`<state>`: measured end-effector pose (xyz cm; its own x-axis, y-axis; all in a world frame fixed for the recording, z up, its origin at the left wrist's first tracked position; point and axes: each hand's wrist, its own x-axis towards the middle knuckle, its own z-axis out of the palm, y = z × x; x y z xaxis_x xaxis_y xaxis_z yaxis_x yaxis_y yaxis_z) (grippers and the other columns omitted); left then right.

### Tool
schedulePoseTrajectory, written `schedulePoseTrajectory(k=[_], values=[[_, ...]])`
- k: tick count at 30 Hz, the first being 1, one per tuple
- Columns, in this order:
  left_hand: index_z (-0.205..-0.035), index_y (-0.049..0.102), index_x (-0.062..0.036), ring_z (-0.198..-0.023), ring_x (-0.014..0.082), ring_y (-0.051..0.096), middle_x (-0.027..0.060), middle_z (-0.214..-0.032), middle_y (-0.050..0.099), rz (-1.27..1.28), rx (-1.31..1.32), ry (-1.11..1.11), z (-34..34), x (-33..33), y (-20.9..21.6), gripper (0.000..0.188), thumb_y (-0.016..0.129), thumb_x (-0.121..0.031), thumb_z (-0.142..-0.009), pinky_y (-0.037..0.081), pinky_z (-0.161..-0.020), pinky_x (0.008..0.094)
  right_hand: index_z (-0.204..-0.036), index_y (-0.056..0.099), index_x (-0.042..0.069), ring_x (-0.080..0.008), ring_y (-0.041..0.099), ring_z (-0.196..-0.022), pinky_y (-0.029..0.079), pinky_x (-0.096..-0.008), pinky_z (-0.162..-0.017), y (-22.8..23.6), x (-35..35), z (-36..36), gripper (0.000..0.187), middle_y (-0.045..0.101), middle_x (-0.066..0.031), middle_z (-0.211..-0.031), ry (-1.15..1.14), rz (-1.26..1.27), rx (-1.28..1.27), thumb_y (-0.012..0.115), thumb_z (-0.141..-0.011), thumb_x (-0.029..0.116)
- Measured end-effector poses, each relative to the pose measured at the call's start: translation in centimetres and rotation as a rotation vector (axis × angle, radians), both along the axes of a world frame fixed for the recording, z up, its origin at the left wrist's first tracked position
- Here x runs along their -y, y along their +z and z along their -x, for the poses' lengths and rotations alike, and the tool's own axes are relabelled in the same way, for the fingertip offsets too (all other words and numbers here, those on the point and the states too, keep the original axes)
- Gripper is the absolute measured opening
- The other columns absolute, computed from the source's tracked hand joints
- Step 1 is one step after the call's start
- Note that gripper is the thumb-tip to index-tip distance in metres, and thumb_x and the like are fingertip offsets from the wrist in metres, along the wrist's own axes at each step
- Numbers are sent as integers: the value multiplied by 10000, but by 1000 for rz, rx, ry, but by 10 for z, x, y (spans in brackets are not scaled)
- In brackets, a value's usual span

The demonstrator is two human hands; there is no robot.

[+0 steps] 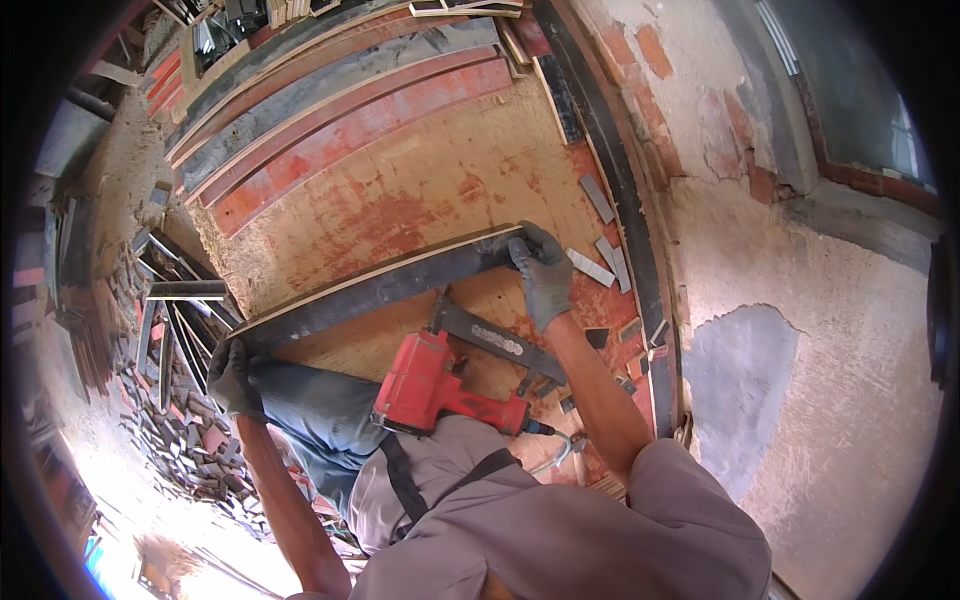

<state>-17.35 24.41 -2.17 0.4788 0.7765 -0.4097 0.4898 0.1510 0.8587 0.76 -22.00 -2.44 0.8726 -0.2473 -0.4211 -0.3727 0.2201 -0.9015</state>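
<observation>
A long dark plank (380, 290) with a pale edge lies across a worn reddish plywood sheet (420, 190). My left hand (233, 378), in a grey glove, grips the plank's left end at the sheet's edge. At the plank's right end, my right hand (543, 275), also gloved, holds it from above. A red nail gun (430, 388) with a black magazine (495, 340) rests on my knee between my arms; neither hand touches it.
Red and grey planks (340, 110) are stacked at the far side of the sheet. Small grey offcuts (598, 265) lie beside a black beam (625, 190) on the right. A patchy plastered brick wall (800, 330) stands beyond it. Scrap pieces (180, 420) pile up on the left.
</observation>
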Motion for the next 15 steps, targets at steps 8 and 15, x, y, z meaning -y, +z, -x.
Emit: schedulePoseTrajectory(k=[8, 15], values=[[-1226, 674, 30, -909, 144, 657, 70, -1065, 714, -6, -6, -17, 4, -8, -10, 338, 727, -86, -913, 542, -802, 264, -1251, 640, -19, -87, 642, -921, 550, -219, -812, 1, 0, 3, 368, 688, -51, -1087, 7, 19, 32, 718, -892, -17], [-1257, 637, 50, -939, 144, 647, 80, -1089, 698, -7, -26, -43, 1, -11, -5, 400, 742, -106, -903, 522, -844, 269, -1147, 676, -39, -101, 658, -835, 557, -225, -744, 8, -6, -2, 254, 702, -65, -988, -66, -5, -33, 685, -894, -61]])
